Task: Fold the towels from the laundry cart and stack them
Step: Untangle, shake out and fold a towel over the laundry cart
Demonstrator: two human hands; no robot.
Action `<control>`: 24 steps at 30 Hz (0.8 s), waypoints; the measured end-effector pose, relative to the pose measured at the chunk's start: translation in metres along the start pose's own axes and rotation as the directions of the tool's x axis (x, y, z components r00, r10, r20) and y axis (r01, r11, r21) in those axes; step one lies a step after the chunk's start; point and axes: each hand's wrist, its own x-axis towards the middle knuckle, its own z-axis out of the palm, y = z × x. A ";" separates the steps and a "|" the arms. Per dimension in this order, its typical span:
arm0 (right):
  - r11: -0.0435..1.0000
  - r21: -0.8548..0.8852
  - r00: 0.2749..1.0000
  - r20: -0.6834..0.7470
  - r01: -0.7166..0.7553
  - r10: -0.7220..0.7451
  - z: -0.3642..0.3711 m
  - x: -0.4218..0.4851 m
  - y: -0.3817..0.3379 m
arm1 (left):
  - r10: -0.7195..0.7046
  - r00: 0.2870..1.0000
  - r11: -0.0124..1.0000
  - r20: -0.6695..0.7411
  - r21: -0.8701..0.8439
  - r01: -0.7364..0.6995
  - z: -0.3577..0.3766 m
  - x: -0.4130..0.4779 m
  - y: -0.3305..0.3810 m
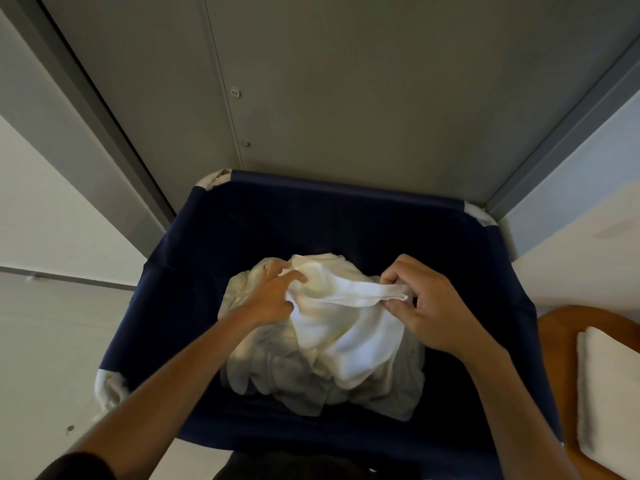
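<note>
Low in the navy laundry cart (346,190), above a heap of crumpled white towels (273,375): left hand (273,296) curled, thumb and fingers pinching a raised fold of the top towel (346,344). Right hand (427,306) also gripping the same piece, thumb and forefinger nipping a thin edge, other fingers bent close beside. Narrow strip of cloth drawn taut between the two grips; remainder draped down over the heap and touching it. Both forearms reaching in over the near rim. Left fingertips partly buried in folds, exact hold hard to read. Number of pieces in the heap not countable, all one creased mass. Cart floor and inner walls too dark to make out. Near rim hidden behind dark clothing at the bottom edge. Off to the right, beside the cart: folded white towel (609,393) lying on a wooden surface (557,344), both cut off by the frame edge, so stack height unclear. Beyond the far rim: grey panel (346,81), upright
</note>
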 end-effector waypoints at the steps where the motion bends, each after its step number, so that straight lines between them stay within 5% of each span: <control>1: 1.000 0.008 1.000 -0.015 0.020 -0.019 -0.004 0.000 -0.003 | 0.011 0.999 0.999 0.035 0.031 -0.012 0.004 0.001 -0.004; 7: 1.000 0.006 0.988 -0.157 0.005 -0.004 -0.019 -0.002 -0.001 | -0.066 0.987 0.987 0.145 0.158 0.042 0.005 -0.005 -0.016; 11: 0.983 -0.087 0.946 -0.295 -0.164 0.132 -0.021 -0.001 0.020 | -0.166 0.959 0.986 -0.231 -0.017 0.167 -0.033 -0.008 -0.028; 17: 0.931 -0.082 0.850 -0.442 -0.356 0.287 -0.035 -0.001 0.031 | 0.005 0.761 0.998 -0.648 -0.050 -0.049 -0.116 -0.024 0.036; 24: 0.964 -0.045 0.743 -0.647 -0.260 0.170 -0.048 0.009 0.016 | 0.116 0.557 0.975 -0.822 -0.012 -0.221 -0.169 -0.041 0.080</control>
